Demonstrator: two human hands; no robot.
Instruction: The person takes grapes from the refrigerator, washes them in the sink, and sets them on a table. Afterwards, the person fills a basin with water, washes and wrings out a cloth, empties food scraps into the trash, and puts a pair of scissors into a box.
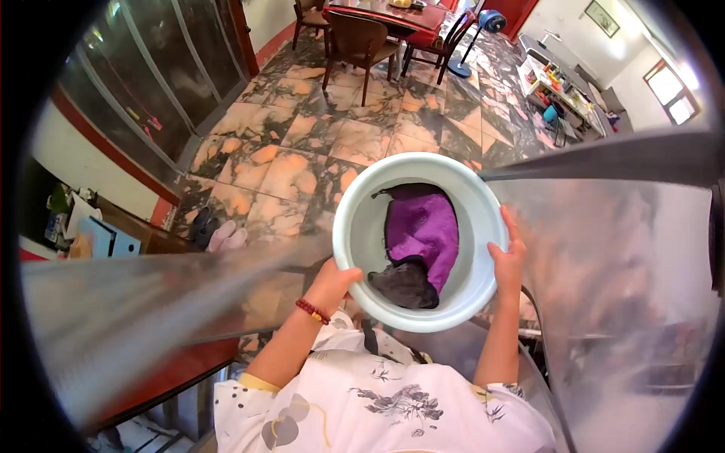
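My left hand [330, 285] grasps the lower left rim of the pale basin [479, 253], thumb over the edge; its other fingers are mostly hidden. The basin is mid-frame, held off the floor w/ its opening to the cam. Inside lies a purple cloth [423, 226], w/ a dark grey piece [408, 285] bunched at its lower end; can't tell if there's water. My right hand [510, 257] grasps the right rim, thumb on the edge, other fingers along the outside. For a good hold I'd keep the basin level & load both hands equally, b/c the left sits lower in frame & a lopsided hold would prob. tip it.

Around, L to R: a see-through sheet [174, 325], blurry, crosses the lower left; sliding doors [151, 75] fill the upper left. Dark shoes [201, 225] & pink slippers [226, 235] lie on the tiled floor [279, 174], a trip risk. Upper center: brown chair [361, 38], counter [430, 15], then a fan [492, 21]. At right, a second sheet [619, 264] hangs close; its dark edge [604, 155] reaches the basin's upper right in view, so it's the main snag. Can't tell if they touch.
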